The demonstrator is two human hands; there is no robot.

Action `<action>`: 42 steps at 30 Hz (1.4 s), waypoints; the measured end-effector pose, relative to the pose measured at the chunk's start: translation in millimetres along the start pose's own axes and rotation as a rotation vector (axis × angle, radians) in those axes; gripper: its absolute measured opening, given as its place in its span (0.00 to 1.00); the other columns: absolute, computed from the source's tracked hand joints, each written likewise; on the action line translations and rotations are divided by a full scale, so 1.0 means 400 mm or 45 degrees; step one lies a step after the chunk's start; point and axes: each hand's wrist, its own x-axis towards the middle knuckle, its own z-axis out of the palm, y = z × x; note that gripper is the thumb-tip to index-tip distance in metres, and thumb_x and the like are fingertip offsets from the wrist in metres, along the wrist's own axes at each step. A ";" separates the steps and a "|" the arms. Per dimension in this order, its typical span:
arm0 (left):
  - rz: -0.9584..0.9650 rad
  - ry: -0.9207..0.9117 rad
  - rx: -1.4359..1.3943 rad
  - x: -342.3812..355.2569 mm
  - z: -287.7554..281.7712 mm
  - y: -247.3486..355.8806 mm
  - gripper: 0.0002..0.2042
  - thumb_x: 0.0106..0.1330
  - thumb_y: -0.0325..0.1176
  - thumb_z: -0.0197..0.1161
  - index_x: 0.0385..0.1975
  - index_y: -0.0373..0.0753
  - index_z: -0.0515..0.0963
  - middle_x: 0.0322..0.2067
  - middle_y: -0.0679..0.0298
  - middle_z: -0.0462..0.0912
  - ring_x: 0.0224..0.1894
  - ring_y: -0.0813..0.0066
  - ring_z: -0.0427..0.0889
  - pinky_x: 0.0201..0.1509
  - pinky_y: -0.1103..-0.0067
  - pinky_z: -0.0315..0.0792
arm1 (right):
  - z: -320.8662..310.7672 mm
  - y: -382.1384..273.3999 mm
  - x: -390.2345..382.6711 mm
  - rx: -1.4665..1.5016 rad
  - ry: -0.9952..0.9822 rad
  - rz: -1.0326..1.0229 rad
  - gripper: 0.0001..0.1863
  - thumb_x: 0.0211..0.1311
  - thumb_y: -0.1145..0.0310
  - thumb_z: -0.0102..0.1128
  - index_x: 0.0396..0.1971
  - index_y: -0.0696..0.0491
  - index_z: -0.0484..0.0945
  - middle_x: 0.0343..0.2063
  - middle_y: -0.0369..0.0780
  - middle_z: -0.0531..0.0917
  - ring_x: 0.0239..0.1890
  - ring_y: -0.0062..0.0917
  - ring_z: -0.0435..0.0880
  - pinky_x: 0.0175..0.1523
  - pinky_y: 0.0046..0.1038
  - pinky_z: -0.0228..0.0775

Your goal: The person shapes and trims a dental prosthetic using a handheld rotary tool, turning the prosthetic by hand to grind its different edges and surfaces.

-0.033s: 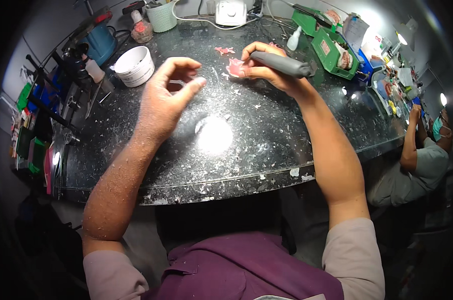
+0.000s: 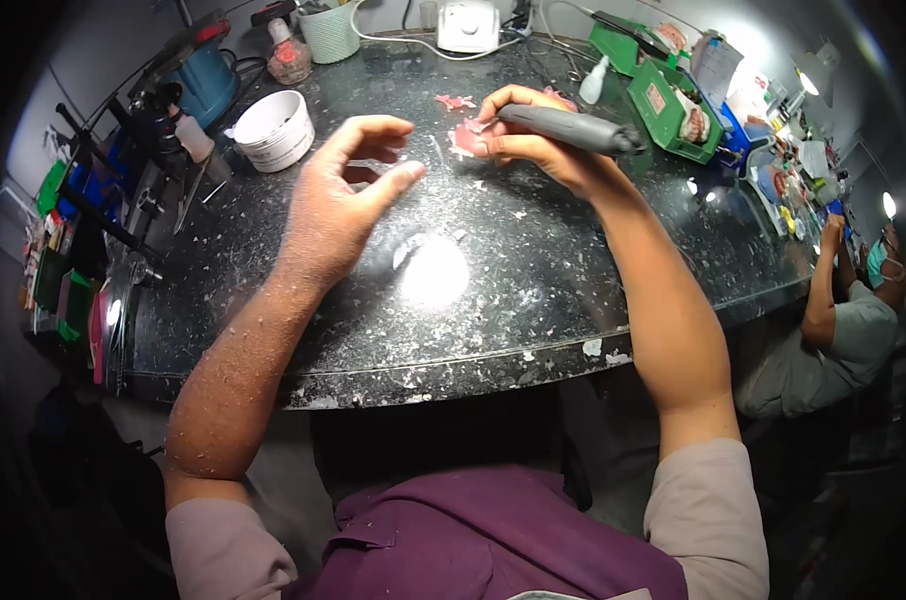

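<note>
My right hand (image 2: 538, 150) grips a grey pen-shaped rotary handpiece (image 2: 573, 128), which lies across the fingers and points left. A small pink dental piece (image 2: 468, 140) sits at the fingertips of that hand, against the tool's tip. My left hand (image 2: 343, 200) hovers above the black speckled bench (image 2: 533, 300), left of the pink piece. Its fingers are curled apart and hold nothing. White dust covers this hand and its forearm. Another pink fragment (image 2: 455, 101) lies on the bench just behind.
A white bowl (image 2: 273, 130) stands at the back left, beside a blue container (image 2: 208, 80) and racks of tools (image 2: 123, 230). A white control box (image 2: 468, 25) and green boxes (image 2: 663, 100) line the back. Another person (image 2: 843, 320) works at the right.
</note>
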 end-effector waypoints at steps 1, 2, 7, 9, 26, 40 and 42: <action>0.000 -0.004 -0.004 -0.004 0.004 0.001 0.19 0.60 0.31 0.71 0.51 0.40 0.79 0.45 0.64 0.82 0.48 0.78 0.79 0.51 0.80 0.74 | 0.033 -0.028 -0.005 0.042 0.003 -0.026 0.15 0.57 0.68 0.72 0.41 0.56 0.77 0.28 0.33 0.82 0.31 0.13 0.79 0.39 0.17 0.73; -0.024 -0.039 -0.007 -0.004 0.003 0.006 0.20 0.60 0.26 0.70 0.53 0.38 0.77 0.49 0.65 0.80 0.50 0.78 0.79 0.56 0.79 0.73 | 0.056 -0.040 -0.003 0.052 -0.013 -0.027 0.15 0.57 0.68 0.72 0.41 0.56 0.77 0.28 0.33 0.82 0.31 0.13 0.79 0.39 0.17 0.73; -0.107 -0.023 -0.206 0.001 -0.017 -0.011 0.16 0.61 0.28 0.70 0.49 0.36 0.79 0.41 0.62 0.84 0.45 0.78 0.82 0.53 0.80 0.76 | 0.116 -0.083 -0.017 0.159 -0.046 0.001 0.20 0.56 0.67 0.73 0.46 0.57 0.77 0.30 0.33 0.82 0.33 0.13 0.79 0.41 0.18 0.74; -0.066 0.022 -0.227 0.004 -0.008 -0.004 0.14 0.61 0.27 0.70 0.46 0.36 0.80 0.41 0.62 0.85 0.44 0.78 0.83 0.52 0.80 0.77 | 0.115 -0.084 -0.016 0.151 -0.063 0.022 0.22 0.56 0.66 0.73 0.48 0.57 0.77 0.32 0.34 0.83 0.35 0.14 0.80 0.42 0.19 0.74; -0.191 0.125 -0.405 -0.010 -0.012 0.014 0.06 0.59 0.22 0.70 0.35 0.33 0.83 0.38 0.59 0.86 0.43 0.77 0.84 0.53 0.80 0.76 | 0.198 -0.088 -0.034 -0.129 0.554 -0.563 0.15 0.55 0.69 0.69 0.43 0.54 0.81 0.38 0.41 0.84 0.46 0.25 0.84 0.53 0.25 0.76; -0.078 0.230 -0.485 -0.019 0.000 0.011 0.05 0.61 0.21 0.68 0.36 0.32 0.83 0.41 0.58 0.86 0.45 0.75 0.84 0.56 0.79 0.76 | 0.201 -0.058 -0.033 -0.637 0.365 -0.970 0.17 0.51 0.78 0.67 0.43 0.52 0.77 0.43 0.40 0.84 0.59 0.35 0.79 0.72 0.53 0.51; -0.045 0.243 -0.514 -0.019 0.003 0.012 0.04 0.61 0.20 0.68 0.35 0.32 0.82 0.40 0.58 0.86 0.44 0.76 0.84 0.54 0.80 0.77 | 0.205 -0.053 -0.030 -0.593 0.417 -0.963 0.18 0.51 0.78 0.68 0.43 0.52 0.77 0.41 0.38 0.84 0.60 0.36 0.79 0.72 0.53 0.50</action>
